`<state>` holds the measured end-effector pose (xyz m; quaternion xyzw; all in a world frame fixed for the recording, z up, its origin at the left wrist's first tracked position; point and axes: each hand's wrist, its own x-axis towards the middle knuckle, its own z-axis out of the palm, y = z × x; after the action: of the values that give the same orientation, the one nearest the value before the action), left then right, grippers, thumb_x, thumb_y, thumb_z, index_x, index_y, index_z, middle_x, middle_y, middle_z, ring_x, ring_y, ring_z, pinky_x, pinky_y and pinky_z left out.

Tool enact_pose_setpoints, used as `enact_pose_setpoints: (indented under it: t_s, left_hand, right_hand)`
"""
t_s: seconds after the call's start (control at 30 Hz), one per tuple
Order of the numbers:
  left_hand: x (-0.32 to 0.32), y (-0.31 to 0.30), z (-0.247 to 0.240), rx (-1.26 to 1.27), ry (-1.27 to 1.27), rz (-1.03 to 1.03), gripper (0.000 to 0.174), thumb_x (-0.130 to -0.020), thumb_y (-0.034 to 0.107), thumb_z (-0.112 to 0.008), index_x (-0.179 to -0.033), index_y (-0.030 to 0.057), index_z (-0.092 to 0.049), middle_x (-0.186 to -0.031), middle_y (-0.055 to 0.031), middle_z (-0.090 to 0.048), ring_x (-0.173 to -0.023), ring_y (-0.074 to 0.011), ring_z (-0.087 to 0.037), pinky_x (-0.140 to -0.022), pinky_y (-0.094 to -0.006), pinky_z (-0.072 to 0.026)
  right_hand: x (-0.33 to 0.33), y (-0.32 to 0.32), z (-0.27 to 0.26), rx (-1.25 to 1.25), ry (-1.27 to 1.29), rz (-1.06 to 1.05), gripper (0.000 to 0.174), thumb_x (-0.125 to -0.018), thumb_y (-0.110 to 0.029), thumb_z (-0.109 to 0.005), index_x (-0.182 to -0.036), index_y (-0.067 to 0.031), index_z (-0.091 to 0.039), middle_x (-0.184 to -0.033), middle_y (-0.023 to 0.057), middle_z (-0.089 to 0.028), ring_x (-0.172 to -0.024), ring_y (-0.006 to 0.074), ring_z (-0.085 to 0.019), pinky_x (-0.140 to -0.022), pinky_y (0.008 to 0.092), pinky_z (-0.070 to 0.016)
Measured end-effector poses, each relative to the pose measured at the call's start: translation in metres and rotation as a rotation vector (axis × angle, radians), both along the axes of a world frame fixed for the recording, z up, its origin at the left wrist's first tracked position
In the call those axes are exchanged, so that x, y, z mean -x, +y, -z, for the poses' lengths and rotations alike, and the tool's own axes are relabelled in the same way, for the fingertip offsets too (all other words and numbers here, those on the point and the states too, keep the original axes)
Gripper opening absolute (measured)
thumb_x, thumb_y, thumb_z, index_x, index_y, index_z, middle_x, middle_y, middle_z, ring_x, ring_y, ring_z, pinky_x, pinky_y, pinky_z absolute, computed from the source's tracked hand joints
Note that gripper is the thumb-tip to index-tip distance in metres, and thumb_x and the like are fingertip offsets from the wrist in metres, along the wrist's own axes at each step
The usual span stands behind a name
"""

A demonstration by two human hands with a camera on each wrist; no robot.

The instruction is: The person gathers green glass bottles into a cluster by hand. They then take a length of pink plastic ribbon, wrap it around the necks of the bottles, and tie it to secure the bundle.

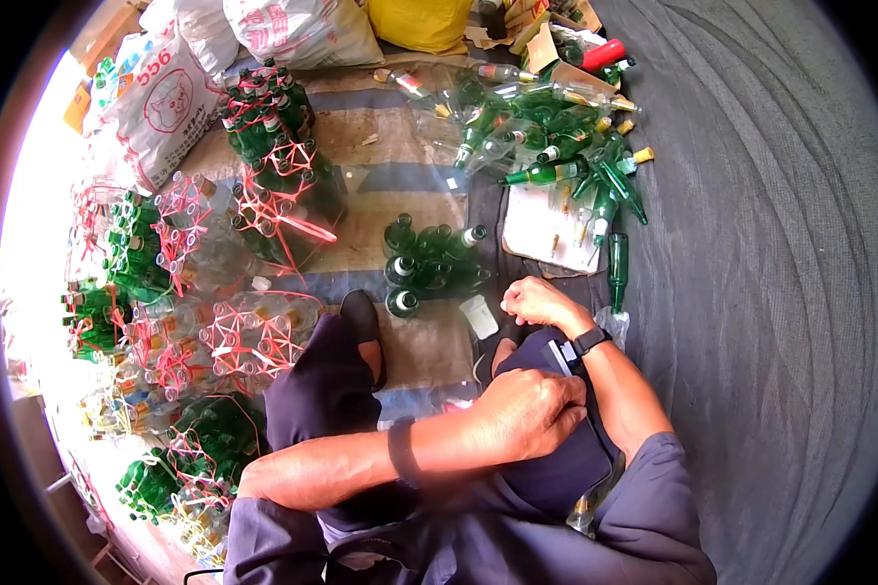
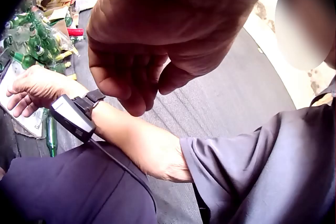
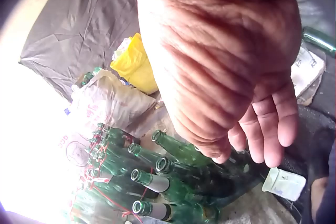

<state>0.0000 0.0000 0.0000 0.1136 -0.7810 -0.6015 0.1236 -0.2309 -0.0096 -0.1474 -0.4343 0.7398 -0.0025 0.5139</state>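
Left hand point(image 1: 532, 414) is being held above a thigh point(image 1: 566, 463), fingers loosely curled, empty. Beyond it, right hand point(image 1: 548, 302) is being held loosely open, empty, near a tub point(image 1: 479, 317). Upright green bottles point(image 1: 401, 269) are being supported left of the tub; farther, a bottle pile point(image 1: 546, 122) is being seen.

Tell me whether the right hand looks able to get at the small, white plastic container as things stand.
Probably yes: the right hand looks empty, hovers near the container, and nothing visible blocks the gap; the green glass bottles stand on the container's other side.
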Motion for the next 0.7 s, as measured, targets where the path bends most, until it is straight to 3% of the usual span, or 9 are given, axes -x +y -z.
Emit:
enact_pose_setpoints:
  t_s: [0.07,0.5,0.6,0.67,0.7]
  left_hand:
    - [-0.0001,-0.0001,-0.0004,0.007,-0.021,0.006,0.014,-0.088,0.018,-0.064,-0.092,0.0059,-0.068,-0.082,-0.0177,-0.071,-0.08,-0.0367,-0.07,-0.079,-0.0478,-0.0531]
    - [0.0007,-0.0004,0.0005,0.015,0.021,-0.01,0.014,-0.087,0.019,-0.065,-0.093,0.0062,-0.069,-0.08,-0.0158,-0.071,-0.077,-0.036,-0.07,-0.077,-0.0449,-0.0542]
    - [0.0013,-0.0009,0.0005,-0.004,0.019,0.009,0.013,-0.088,0.017,-0.064,-0.091,0.0051,-0.068,-0.087,-0.0147,-0.069,-0.081,-0.0379,-0.068,-0.072,-0.0465,-0.0551]
    - [0.0027,-0.0013,0.0012,0.017,-0.034,0.023,0.013,-0.088,0.018,-0.064,-0.092,0.0057,-0.068,-0.088,-0.0146,-0.07,-0.081,-0.0381,-0.068,-0.073,-0.0468,-0.0554]
    - [0.0033,-0.001,0.0013,0.018,-0.034,0.026,0.013,-0.088,0.018,-0.064,-0.092,0.0057,-0.068,-0.088,-0.0146,-0.07,-0.081,-0.0381,-0.068,-0.073,-0.0468,-0.0554]
  right_hand:
    - [0.0001,0.0013,0.0025,0.003,-0.008,0.0,0.027,-0.091,-0.027,-0.062,-0.097,-0.0021,-0.068,-0.078,0.0036,-0.066,-0.069,0.013,-0.065,-0.058,0.0289,-0.0515]
    - [-0.0024,-0.0013,-0.0011,0.001,0.005,-0.062,0.029,-0.091,-0.028,-0.062,-0.097,-0.0004,-0.068,-0.078,0.0049,-0.066,-0.068,0.0137,-0.066,-0.059,0.0297,-0.0521]
    - [-0.0024,0.0003,-0.0015,0.017,0.002,-0.078,0.029,-0.091,-0.028,-0.062,-0.097,-0.0001,-0.068,-0.078,0.0053,-0.067,-0.068,0.0141,-0.066,-0.06,0.0302,-0.0525]
    - [-0.0055,0.0025,-0.0056,0.092,-0.01,-0.02,0.03,-0.083,-0.027,-0.058,-0.08,0.001,-0.068,-0.067,0.0115,-0.067,-0.063,0.0223,-0.065,-0.06,0.0384,-0.0505]
    - [-0.0044,0.0026,-0.0047,0.093,-0.011,-0.016,0.03,-0.083,-0.027,-0.058,-0.08,0.001,-0.068,-0.067,0.0115,-0.067,-0.063,0.0223,-0.065,-0.06,0.0384,-0.0505]
